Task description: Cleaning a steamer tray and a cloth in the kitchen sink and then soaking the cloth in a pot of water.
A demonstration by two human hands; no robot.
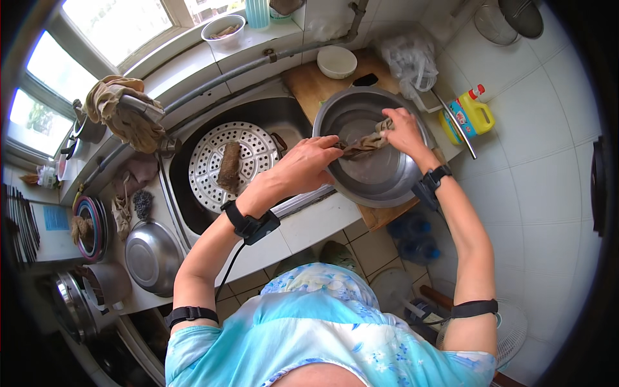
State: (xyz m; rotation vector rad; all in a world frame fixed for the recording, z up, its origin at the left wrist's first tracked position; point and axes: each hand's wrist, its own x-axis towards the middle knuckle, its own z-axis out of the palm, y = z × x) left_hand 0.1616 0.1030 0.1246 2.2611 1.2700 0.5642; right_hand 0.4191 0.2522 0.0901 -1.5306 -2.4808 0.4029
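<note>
A twisted brownish cloth (366, 146) stretches between my two hands above a wide metal basin (377, 197). My left hand (309, 162) pinches its left end at the basin's near-left side. Its other end is bunched in the fingers of my right hand (405, 135), over the basin's right half. Water appears to lie in the basin's bottom. To the left, a perforated metal steamer rack (258, 140) sits in the sink (180, 196). On the rack lies a rough brown cylindrical piece (229, 167).
The basin stands on a wooden board (302, 94), near a white bowl (337, 63) and plastic bags (408, 55). A yellow detergent bottle (476, 116) is at the right. Cloths (118, 111) drape over the faucet (169, 145); an overturned metal bowl (151, 259) rests left of the sink.
</note>
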